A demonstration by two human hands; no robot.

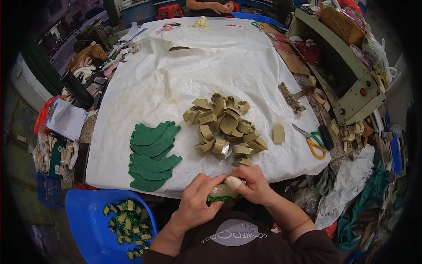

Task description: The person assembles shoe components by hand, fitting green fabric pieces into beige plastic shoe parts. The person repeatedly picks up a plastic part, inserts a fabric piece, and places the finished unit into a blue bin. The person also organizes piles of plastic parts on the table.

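Observation:
Close to my body, at the near edge of the table, I hold a shoe heel (pixel 221 191) with a pale face and green glittery covering along its lower side. My left hand (pixel 197 200) grips it from the left with bent fingers. From the other side my right hand (pixel 254 185) closes on it, its thumb wrapped in a pale cover pressing the heel's top. The fingers hide part of the heel. Just beyond lies a heap of bare olive-beige heels (pixel 228 125), and one more heel (pixel 278 133) lies apart to its right. Curved green cover pieces (pixel 154 141) overlap in a stack at left.
A white cloth (pixel 145 83) covers the table. Below its left corner, a blue tub (pixel 83 220) holds green-covered heels (pixel 127 222). Orange-handled scissors (pixel 315 146) lie at right, near a pale green machine (pixel 358 101). A person (pixel 209 6) stands at the far end.

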